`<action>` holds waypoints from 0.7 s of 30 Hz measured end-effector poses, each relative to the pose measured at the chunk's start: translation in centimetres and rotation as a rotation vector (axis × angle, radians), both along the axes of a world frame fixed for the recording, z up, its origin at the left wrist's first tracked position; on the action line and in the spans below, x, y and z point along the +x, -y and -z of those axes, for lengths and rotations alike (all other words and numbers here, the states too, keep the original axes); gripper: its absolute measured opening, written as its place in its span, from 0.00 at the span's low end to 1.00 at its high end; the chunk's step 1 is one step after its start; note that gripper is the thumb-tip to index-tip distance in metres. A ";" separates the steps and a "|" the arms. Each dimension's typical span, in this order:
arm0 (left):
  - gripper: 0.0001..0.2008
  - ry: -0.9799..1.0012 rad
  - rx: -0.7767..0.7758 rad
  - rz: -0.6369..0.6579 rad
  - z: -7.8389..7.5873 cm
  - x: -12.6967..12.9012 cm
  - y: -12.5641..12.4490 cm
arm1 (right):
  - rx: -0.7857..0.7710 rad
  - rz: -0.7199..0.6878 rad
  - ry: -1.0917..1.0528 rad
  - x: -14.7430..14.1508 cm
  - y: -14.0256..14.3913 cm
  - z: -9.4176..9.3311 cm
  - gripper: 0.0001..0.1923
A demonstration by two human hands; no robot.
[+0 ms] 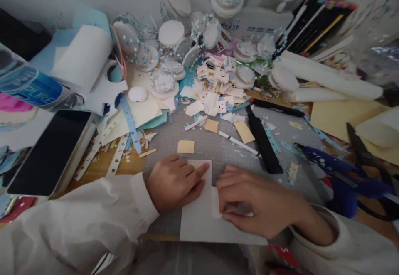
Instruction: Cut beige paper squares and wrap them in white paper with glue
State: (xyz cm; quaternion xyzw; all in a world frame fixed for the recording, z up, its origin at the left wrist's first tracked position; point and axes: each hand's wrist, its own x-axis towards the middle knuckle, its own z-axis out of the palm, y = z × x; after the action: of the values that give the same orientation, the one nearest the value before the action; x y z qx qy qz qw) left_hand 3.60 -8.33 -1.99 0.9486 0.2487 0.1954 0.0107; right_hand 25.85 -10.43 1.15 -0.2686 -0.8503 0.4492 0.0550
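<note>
A white sheet of paper (199, 225) with a stepped edge lies in front of me on the grey cutting mat (165, 175). My left hand (176, 183) rests on its upper left part, fingers curled together, the index finger and thumb pressing on a small yellow paper piece (204, 172) there. Much of that piece is hidden beneath the fingers. At the inner corner of the sheet, my right hand (252, 198) is closed in a pinch on the white paper, where a narrow strip or fold (215, 202) shows. Above my left hand lies a yellow paper rectangle (186, 146).
Farther up lie a white pen (238, 143), a black marker (263, 142) and a pile of paper cut-outs (218, 79). A blue glue gun (339, 175) and dark scissors (361, 146) are at right. A phone (54, 150) and water bottle (34, 84) stand left.
</note>
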 end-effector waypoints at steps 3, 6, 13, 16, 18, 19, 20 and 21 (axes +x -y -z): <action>0.14 0.055 0.010 -0.006 -0.7 -0.5 0.1 | -0.008 0.011 -0.054 0.3 -0.2 -0.1 0.01; 0.15 0.119 0.022 -0.022 -1.8 -0.8 1.4 | -0.045 0.018 -0.168 0.6 -0.4 0.0 0.03; 0.22 0.067 -0.115 -0.012 -1.7 2.1 7.7 | -0.234 0.242 -0.465 1.5 -0.7 0.0 0.10; 0.24 0.029 -0.097 0.015 -0.4 3.3 9.0 | -0.387 0.251 -0.488 1.3 -0.7 0.4 0.11; 0.24 0.017 -0.092 0.016 0.3 3.7 9.3 | -0.405 0.239 -0.503 1.0 -0.7 0.8 0.12; 0.23 0.018 -0.075 0.014 0.6 3.8 9.4 | -0.388 0.245 -0.520 0.8 -0.7 1.1 0.12; 0.22 0.022 -0.049 0.010 0.7 3.8 9.4 | -0.366 0.261 -0.539 0.6 -0.7 1.3 0.11; 0.20 0.028 -0.017 0.008 0.7 3.8 9.5 | -0.331 0.279 -0.557 0.5 -0.8 1.5 0.11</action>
State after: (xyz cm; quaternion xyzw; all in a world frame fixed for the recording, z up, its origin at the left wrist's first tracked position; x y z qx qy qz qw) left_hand 7.36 -17.79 -2.69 0.9467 0.2463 0.2064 0.0232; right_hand 26.32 -9.66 -0.32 -0.2545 -0.6736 0.6250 0.3015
